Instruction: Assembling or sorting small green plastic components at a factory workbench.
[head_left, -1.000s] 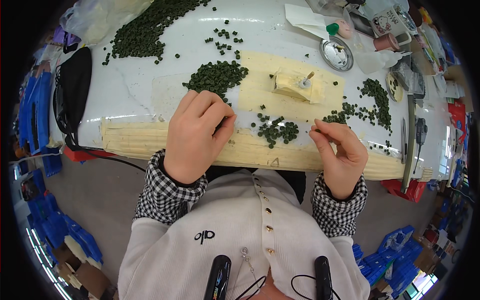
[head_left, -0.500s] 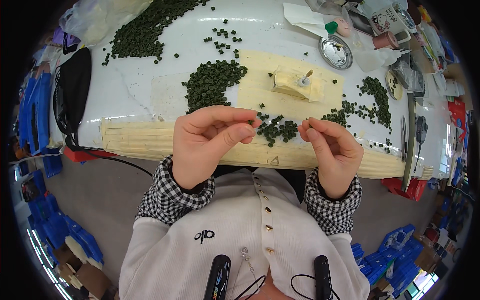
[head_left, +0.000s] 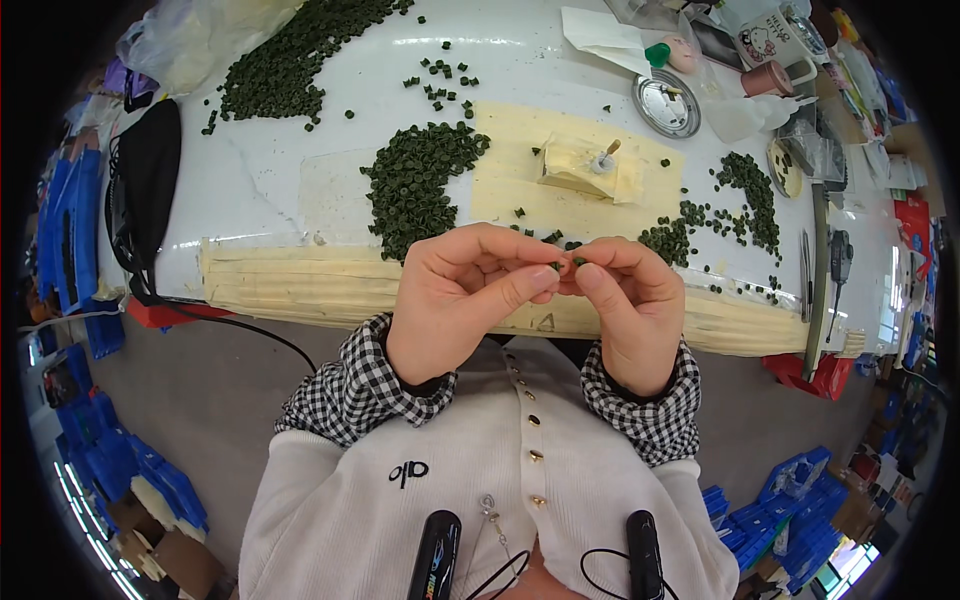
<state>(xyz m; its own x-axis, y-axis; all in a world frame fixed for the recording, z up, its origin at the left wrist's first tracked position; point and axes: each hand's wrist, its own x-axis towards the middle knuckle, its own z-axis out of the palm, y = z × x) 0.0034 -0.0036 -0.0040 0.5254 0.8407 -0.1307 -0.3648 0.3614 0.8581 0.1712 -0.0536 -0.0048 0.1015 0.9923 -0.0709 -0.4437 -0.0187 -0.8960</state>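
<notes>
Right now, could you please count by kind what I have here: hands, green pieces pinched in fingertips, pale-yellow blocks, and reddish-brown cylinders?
Left hand and right hand: 2
Pinched green pieces: 2
Pale-yellow block: 1
Reddish-brown cylinder: 1
Total: 6

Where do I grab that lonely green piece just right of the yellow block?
Probably pinch the green piece by its opposite edges, coming from above: it's tiny and lies alone on the yellow sheet, apart from the yellow block.
</notes>
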